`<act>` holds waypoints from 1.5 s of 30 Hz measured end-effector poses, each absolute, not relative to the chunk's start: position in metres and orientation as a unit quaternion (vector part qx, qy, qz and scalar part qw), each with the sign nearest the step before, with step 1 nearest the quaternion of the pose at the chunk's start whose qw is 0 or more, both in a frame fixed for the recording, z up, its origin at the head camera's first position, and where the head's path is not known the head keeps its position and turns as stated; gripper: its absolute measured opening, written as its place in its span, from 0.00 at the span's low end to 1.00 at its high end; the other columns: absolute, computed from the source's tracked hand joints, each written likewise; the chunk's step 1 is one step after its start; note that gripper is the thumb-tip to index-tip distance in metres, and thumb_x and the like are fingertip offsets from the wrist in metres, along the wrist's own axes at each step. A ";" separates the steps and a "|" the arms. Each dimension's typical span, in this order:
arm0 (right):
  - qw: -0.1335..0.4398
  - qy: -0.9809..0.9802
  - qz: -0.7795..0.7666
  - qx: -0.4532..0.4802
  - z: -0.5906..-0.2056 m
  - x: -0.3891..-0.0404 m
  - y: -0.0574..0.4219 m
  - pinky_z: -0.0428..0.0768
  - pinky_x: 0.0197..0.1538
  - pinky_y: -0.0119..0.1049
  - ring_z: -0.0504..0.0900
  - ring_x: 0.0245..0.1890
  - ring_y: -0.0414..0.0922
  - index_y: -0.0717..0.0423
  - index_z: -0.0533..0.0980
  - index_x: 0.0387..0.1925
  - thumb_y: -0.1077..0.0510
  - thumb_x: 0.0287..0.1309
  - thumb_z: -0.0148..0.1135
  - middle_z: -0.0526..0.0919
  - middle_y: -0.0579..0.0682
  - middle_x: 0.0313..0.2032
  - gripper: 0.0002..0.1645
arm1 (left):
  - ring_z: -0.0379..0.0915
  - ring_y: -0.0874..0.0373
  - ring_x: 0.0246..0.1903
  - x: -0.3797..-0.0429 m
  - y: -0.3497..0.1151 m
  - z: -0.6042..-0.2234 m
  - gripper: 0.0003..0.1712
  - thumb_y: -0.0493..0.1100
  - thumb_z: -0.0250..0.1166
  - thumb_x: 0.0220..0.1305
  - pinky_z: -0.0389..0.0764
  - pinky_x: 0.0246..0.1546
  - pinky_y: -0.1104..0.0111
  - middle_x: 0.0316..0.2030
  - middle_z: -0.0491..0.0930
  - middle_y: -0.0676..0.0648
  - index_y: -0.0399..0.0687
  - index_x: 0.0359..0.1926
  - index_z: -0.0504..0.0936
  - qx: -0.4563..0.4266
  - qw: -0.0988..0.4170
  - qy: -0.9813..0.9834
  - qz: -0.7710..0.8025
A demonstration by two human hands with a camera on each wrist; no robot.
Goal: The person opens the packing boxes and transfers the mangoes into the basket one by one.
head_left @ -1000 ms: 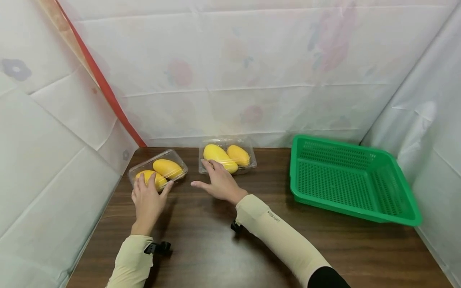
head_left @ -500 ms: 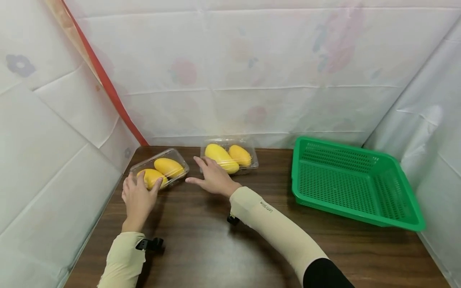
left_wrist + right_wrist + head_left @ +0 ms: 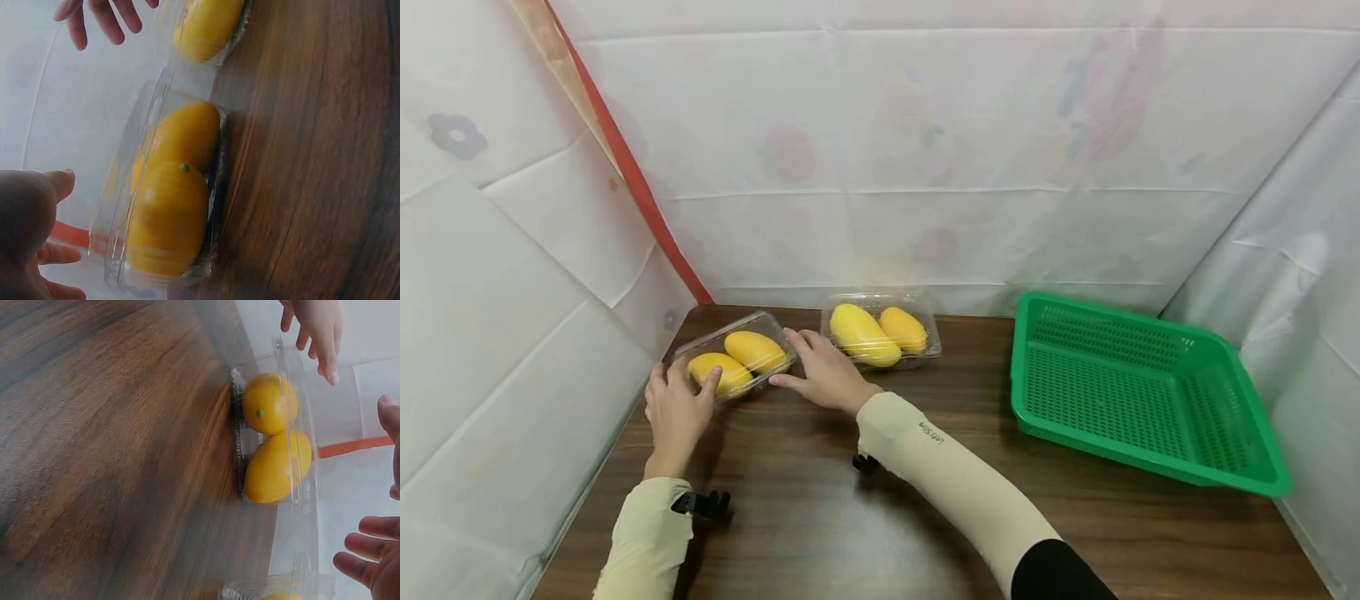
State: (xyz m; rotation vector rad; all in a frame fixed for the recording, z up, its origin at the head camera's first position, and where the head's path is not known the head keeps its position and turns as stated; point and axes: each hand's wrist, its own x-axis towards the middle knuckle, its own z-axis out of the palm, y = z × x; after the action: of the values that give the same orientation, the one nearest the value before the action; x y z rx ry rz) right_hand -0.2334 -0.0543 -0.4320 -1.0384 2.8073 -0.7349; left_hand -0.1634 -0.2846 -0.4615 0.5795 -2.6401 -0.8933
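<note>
Two yellow mangoes (image 3: 754, 351) lie in a clear plastic clamshell box (image 3: 758, 321) at the table's far left, lid down over them. My left hand (image 3: 677, 415) hovers by the box's left end, fingers spread and thumb over its near edge. My right hand (image 3: 829, 377) is at the box's right end, fingers stretched out and thumb pointing left. In the right wrist view, the left hand (image 3: 317, 328) stands apart from the lid. The left wrist view has the right hand (image 3: 106, 19) above the box's far end, also apart.
A second clear clamshell box (image 3: 917, 304) with two more mangoes (image 3: 865, 335) stands against the back sheet, just beyond my right hand. A green plastic basket (image 3: 1097, 387) is at the right of the brown wooden table (image 3: 820, 517). White sheets (image 3: 880, 150) wall the sides and back.
My right hand has moved left, from in front of the second box to the right end of the left box. The left hand has shifted left, off the mangoes toward the box's left end.
</note>
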 end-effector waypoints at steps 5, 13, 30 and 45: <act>0.042 0.906 -0.254 -0.336 -0.433 -0.236 -0.066 0.71 0.68 0.46 0.65 0.70 0.49 0.47 0.48 0.76 0.29 0.62 0.49 0.62 0.52 0.70 0.50 | 0.45 0.28 0.70 -0.167 -0.290 -0.461 0.42 0.62 0.53 0.69 0.50 0.65 0.31 0.71 0.49 0.27 0.38 0.72 0.57 0.210 0.141 -0.913 -0.320; 0.063 0.911 -0.256 -0.317 -0.439 -0.240 -0.079 0.72 0.67 0.46 0.66 0.69 0.49 0.46 0.48 0.76 0.29 0.62 0.50 0.61 0.53 0.71 0.50 | 0.48 0.26 0.69 -0.170 -0.294 -0.466 0.44 0.63 0.52 0.69 0.53 0.66 0.35 0.71 0.49 0.26 0.36 0.72 0.56 0.217 0.135 -0.908 -0.333; 0.094 0.924 -0.229 -0.291 -0.450 -0.246 -0.100 0.65 0.72 0.49 0.53 0.76 0.53 0.42 0.47 0.76 0.30 0.62 0.52 0.48 0.55 0.76 0.49 | 0.53 0.25 0.66 -0.165 -0.300 -0.474 0.45 0.64 0.49 0.70 0.57 0.63 0.34 0.70 0.52 0.26 0.39 0.74 0.51 0.223 0.125 -0.902 -0.348; 0.134 0.924 -0.230 -0.274 -0.455 -0.246 -0.103 0.65 0.72 0.44 0.53 0.76 0.52 0.45 0.43 0.77 0.34 0.62 0.56 0.46 0.58 0.76 0.52 | 0.51 0.27 0.68 -0.170 -0.297 -0.473 0.42 0.61 0.46 0.73 0.54 0.65 0.34 0.71 0.53 0.27 0.39 0.75 0.49 0.226 0.114 -0.897 -0.362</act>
State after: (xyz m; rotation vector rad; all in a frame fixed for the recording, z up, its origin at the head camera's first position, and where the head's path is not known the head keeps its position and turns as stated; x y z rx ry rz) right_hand -0.2457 -0.1034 -0.4546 -0.7944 2.6797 -0.6677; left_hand -0.1702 -0.2967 -0.4727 0.6614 -2.6317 -1.0612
